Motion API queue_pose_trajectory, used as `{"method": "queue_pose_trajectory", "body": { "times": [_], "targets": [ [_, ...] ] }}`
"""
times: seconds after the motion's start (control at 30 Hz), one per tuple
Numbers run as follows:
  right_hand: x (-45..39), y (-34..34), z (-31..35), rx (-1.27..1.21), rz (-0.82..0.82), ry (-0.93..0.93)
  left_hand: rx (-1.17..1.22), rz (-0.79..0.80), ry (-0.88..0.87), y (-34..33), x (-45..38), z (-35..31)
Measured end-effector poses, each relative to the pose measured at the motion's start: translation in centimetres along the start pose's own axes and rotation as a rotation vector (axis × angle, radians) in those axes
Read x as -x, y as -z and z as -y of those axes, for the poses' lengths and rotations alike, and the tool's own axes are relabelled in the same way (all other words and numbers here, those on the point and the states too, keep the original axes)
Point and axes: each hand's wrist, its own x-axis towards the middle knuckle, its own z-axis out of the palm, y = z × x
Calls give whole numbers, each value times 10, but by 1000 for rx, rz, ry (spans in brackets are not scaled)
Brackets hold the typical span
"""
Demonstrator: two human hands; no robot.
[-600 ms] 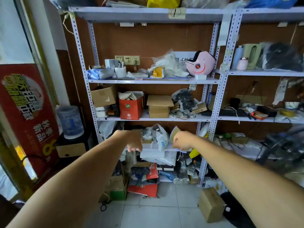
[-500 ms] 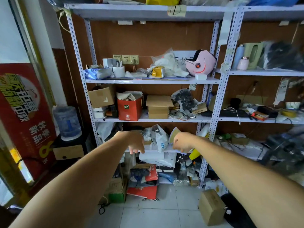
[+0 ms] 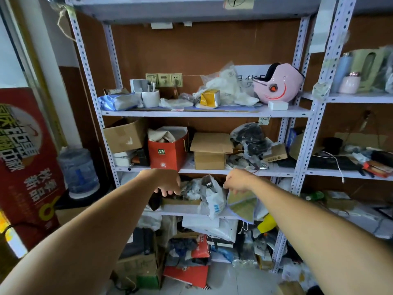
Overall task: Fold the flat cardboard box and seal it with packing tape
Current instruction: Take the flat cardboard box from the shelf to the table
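Observation:
Both my bare arms reach forward toward a cluttered white metal shelf unit (image 3: 204, 114). My left hand (image 3: 168, 183) hangs bent at the wrist, fingers pointing down and holding nothing, just above a flat brown cardboard piece (image 3: 180, 201) on the lower shelf. To its right, my right hand (image 3: 236, 181) hangs the same way with loosely curled fingers, empty, above a white plastic bag (image 3: 214, 199) and a greenish sheet (image 3: 242, 202). No roll of packing tape is visible.
The shelves hold cardboard boxes (image 3: 209, 153), a red paper bag (image 3: 167, 153) and a pink helmet (image 3: 277, 83). Boxes and bags are piled on the floor (image 3: 221, 279) under the shelves. A water jug (image 3: 78, 171) and a red poster (image 3: 25, 158) stand at left.
The shelf has grown larger in view as I moved closer. Both hands stay stretched out, empty, and now sit nearer the lower shelf's clutter.

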Motion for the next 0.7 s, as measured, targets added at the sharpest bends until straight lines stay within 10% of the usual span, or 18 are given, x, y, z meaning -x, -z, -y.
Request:
{"method": "queue_pose_trajectory", "body": {
  "times": [0.7],
  "targets": [
    [-267,75,-18,69,-87,-77,-58,-154,-56,128,-298,22]
  ]
}}
